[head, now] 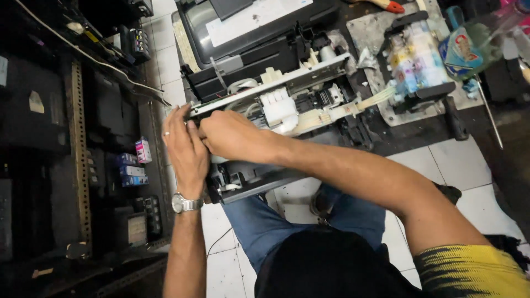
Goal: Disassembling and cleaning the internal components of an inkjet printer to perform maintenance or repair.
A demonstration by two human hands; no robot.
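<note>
A: Where do we have our hands?

B: Both sit at the near end of the opened printer mechanism (276, 105), which rests partly on our lap above the white tiled floor (458, 165). Our left hand (185, 149), with a ring and a wristwatch (184, 203), lies flat against the end of the long metal rail (265, 88), fingers pressed together and pointing up along it. Our right hand (229, 135) crosses over beside it, touching it, fingers curled in against the frame; we cannot tell whether they pinch anything, since they are hidden behind the knuckles.

A: And the containers around us?

B: At the far right stands an ink tank block (417, 60), its clear chambers showing coloured inks, joined to the mechanism by a flat band of tubes (375, 98). Just beside it a clear plastic bag (469, 47) holds a colourful packet. On the dark shelf (83, 165) at our left sit small cartridge boxes (132, 165), pink and blue; we cannot see what is inside them.
</note>
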